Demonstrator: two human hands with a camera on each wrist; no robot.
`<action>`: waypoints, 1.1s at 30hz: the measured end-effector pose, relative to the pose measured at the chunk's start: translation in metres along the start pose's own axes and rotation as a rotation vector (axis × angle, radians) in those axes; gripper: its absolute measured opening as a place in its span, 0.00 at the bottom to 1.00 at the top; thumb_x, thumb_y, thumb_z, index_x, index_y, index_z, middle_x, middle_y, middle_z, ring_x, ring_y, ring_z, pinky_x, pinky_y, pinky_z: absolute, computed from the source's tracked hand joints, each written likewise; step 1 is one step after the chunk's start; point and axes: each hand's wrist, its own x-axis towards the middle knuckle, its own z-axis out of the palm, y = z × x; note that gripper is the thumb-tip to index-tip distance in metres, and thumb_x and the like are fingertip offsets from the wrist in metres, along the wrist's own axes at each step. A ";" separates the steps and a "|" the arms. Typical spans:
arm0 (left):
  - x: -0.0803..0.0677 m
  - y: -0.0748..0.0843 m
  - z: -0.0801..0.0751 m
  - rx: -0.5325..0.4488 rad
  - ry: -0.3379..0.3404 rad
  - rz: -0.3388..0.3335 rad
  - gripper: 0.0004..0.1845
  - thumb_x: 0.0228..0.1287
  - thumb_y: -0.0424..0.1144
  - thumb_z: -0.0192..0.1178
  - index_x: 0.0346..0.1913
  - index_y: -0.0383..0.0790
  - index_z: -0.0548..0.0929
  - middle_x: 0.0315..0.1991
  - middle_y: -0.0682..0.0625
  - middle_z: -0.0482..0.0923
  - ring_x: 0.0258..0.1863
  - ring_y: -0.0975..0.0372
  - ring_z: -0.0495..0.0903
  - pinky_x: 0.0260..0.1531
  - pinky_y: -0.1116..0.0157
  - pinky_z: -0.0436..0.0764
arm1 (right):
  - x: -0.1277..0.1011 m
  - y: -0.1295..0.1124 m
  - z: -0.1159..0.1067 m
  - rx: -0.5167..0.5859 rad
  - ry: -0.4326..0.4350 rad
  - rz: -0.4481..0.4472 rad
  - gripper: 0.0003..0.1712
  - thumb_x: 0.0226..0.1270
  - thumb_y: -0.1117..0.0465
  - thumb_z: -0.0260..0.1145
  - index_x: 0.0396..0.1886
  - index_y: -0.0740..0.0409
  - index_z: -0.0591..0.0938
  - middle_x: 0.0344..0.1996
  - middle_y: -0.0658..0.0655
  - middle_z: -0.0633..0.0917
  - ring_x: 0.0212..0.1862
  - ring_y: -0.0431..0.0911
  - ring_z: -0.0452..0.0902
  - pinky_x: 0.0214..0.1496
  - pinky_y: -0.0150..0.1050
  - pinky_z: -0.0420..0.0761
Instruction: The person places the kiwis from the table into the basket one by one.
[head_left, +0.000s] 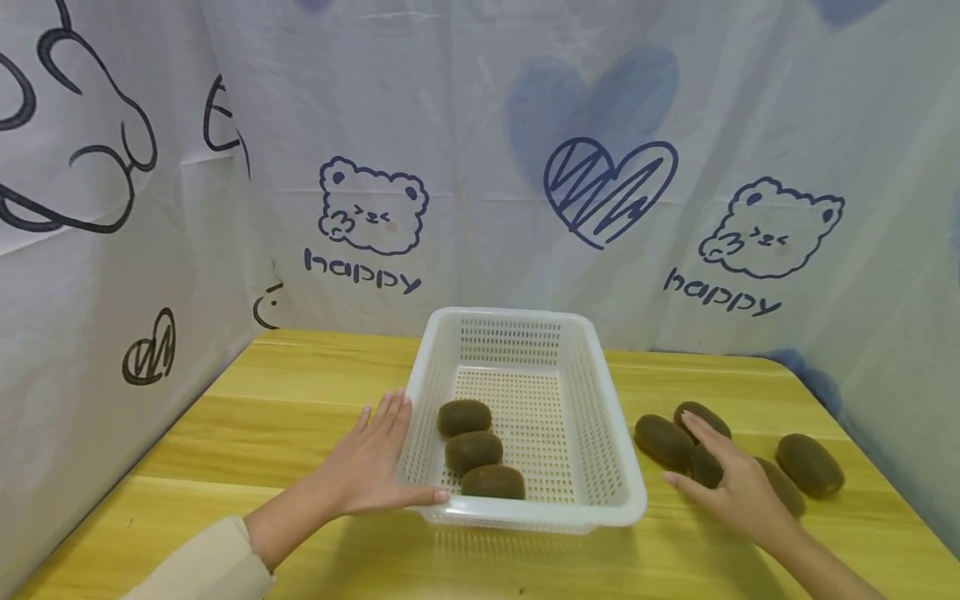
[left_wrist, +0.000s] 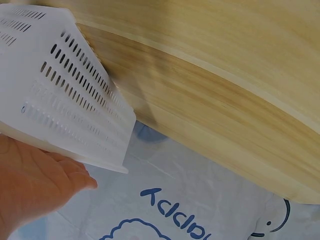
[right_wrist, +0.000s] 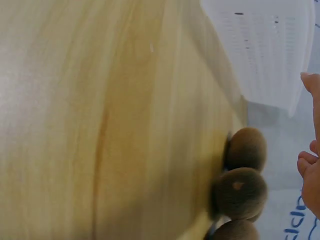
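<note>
On the yellow table [head_left: 300,417], the left hand [head_left: 371,467] lies flat, fingers straight, against the white basket [head_left: 592,400] at its nine o'clock wall, thumb along the near rim, likely to steady it. Three kiwis [head_left: 472,451] sit in a row inside. At three o'clock of the basket, the right hand [head_left: 731,483] spreads relaxed fingers over the loose kiwis [head_left: 810,463]; it seems to touch one, gripping none.

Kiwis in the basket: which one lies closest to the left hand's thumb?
The front kiwi of the row of three, nearest the basket's front rim; the left hand's thumb rests beside it.
</note>
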 end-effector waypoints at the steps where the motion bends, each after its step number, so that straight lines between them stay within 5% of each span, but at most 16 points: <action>1: 0.000 0.000 0.000 -0.001 0.001 -0.001 0.65 0.43 0.75 0.54 0.70 0.24 0.48 0.72 0.31 0.41 0.72 0.42 0.43 0.70 0.45 0.49 | 0.000 0.002 0.002 0.004 0.004 0.011 0.46 0.46 0.56 0.75 0.65 0.65 0.67 0.60 0.74 0.71 0.55 0.71 0.69 0.47 0.68 0.72; 11: -0.001 -0.001 0.001 -0.010 0.002 -0.006 0.65 0.43 0.76 0.54 0.70 0.24 0.47 0.72 0.31 0.40 0.72 0.42 0.42 0.70 0.46 0.50 | 0.009 0.010 0.010 0.023 -0.115 0.226 0.44 0.55 0.49 0.70 0.66 0.68 0.65 0.62 0.74 0.68 0.53 0.69 0.73 0.48 0.60 0.78; 19: 0.000 -0.001 0.001 -0.011 -0.011 -0.011 0.66 0.43 0.76 0.54 0.70 0.24 0.47 0.72 0.31 0.40 0.72 0.43 0.42 0.71 0.46 0.49 | 0.017 0.016 0.014 0.021 -0.150 0.308 0.44 0.57 0.48 0.68 0.64 0.72 0.64 0.59 0.79 0.68 0.54 0.70 0.71 0.49 0.58 0.79; 23: 0.000 0.000 0.001 -0.012 -0.016 -0.013 0.66 0.43 0.76 0.54 0.70 0.25 0.46 0.72 0.31 0.39 0.72 0.43 0.41 0.71 0.47 0.49 | 0.019 0.015 0.017 -0.011 -0.132 0.316 0.40 0.58 0.52 0.68 0.62 0.73 0.67 0.28 0.70 0.83 0.50 0.70 0.74 0.37 0.50 0.83; 26: 0.000 0.001 0.000 -0.010 -0.018 -0.015 0.66 0.43 0.75 0.54 0.70 0.25 0.46 0.72 0.32 0.39 0.73 0.43 0.41 0.71 0.47 0.48 | 0.022 0.014 0.019 -0.045 -0.119 0.313 0.37 0.57 0.55 0.69 0.60 0.73 0.69 0.06 0.53 0.69 0.23 0.57 0.78 0.20 0.36 0.74; 28: 0.000 0.001 0.000 -0.007 -0.023 -0.019 0.66 0.43 0.75 0.54 0.70 0.26 0.46 0.72 0.33 0.38 0.73 0.44 0.40 0.71 0.48 0.47 | 0.024 0.015 0.022 -0.063 -0.117 0.312 0.36 0.56 0.57 0.69 0.60 0.73 0.70 0.04 0.51 0.65 0.12 0.45 0.64 0.16 0.32 0.64; 30: 0.000 0.001 0.000 -0.007 -0.026 -0.020 0.65 0.43 0.75 0.54 0.70 0.26 0.46 0.72 0.33 0.38 0.73 0.44 0.40 0.71 0.48 0.47 | 0.026 0.015 0.025 -0.080 -0.125 0.312 0.36 0.56 0.57 0.69 0.59 0.74 0.70 0.05 0.52 0.67 0.11 0.39 0.52 0.18 0.33 0.66; 33: -0.001 0.001 -0.001 -0.007 -0.033 -0.020 0.65 0.43 0.76 0.54 0.70 0.25 0.46 0.72 0.32 0.39 0.73 0.43 0.41 0.71 0.48 0.48 | 0.028 0.016 0.028 -0.093 -0.136 0.295 0.35 0.56 0.58 0.69 0.58 0.76 0.70 0.18 0.65 0.80 0.17 0.48 0.69 0.30 0.45 0.79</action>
